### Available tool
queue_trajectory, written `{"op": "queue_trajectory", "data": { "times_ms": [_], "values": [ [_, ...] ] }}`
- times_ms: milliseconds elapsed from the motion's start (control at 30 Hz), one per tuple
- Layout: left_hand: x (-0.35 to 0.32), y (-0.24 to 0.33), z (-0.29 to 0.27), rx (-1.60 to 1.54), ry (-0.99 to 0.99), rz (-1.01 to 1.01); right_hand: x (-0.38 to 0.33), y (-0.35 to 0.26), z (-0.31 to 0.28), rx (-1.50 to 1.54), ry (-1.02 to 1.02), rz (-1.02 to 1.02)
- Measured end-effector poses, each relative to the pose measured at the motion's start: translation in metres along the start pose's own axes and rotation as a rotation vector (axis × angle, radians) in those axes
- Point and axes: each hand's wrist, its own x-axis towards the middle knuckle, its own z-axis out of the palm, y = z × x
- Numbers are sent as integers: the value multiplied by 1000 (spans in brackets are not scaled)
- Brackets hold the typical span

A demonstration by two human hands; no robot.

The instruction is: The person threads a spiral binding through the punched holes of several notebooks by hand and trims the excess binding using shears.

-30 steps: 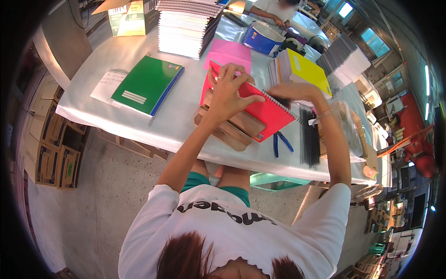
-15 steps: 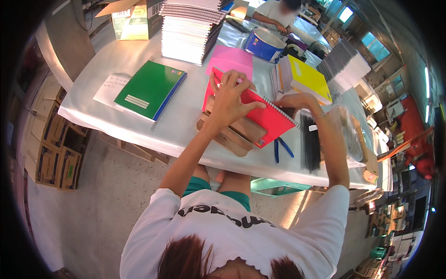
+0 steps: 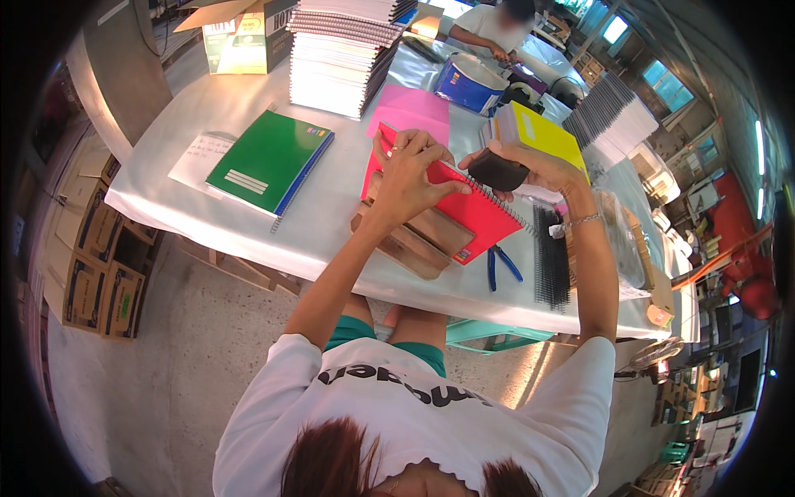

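A red notebook (image 3: 489, 230) stands on its edge, tilted, in a wooden holder (image 3: 402, 250). A wire spiral (image 3: 512, 214) runs along its upper edge. My left hand (image 3: 412, 178) is closed over the top of the notebook, fingers on the far side and thumb near the spiral. In my right hand (image 3: 542, 168) is a dark, flat-faced block (image 3: 499, 172), held just above and beside the spiral; whether it touches the wire I cannot tell. Blue-handled pliers (image 3: 505, 267) lie near the holder, beside a bundle of black spirals (image 3: 551, 269).
A green notebook (image 3: 272, 161) lies on a paper at left. Behind stand a tall notebook stack (image 3: 335, 70), an open carton (image 3: 236, 45), a blue tub (image 3: 470, 81) and yellow-covered books (image 3: 551, 139). A pink sheet (image 3: 410, 108) lies behind the holder. Across the table sits another person (image 3: 489, 29).
My right hand has risen from behind the notebook's spiral edge and turned, bringing the dark block into clear view. My left hand and the notebook have hardly moved.
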Motion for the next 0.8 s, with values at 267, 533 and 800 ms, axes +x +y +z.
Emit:
{"op": "queue_trajectory", "data": {
  "times_ms": [267, 533, 800],
  "values": [
    [-2, -4, -1, -37, 28, 16, 2, 4, 3, 38, -46, -46],
    [0, -5, 2, -32, 34, 32, 3, 5, 7, -195, 83, 4],
    [-2, -7, 0, -41, 39, 34, -1, 8, 6, 108, -42, -87]
  ]
}}
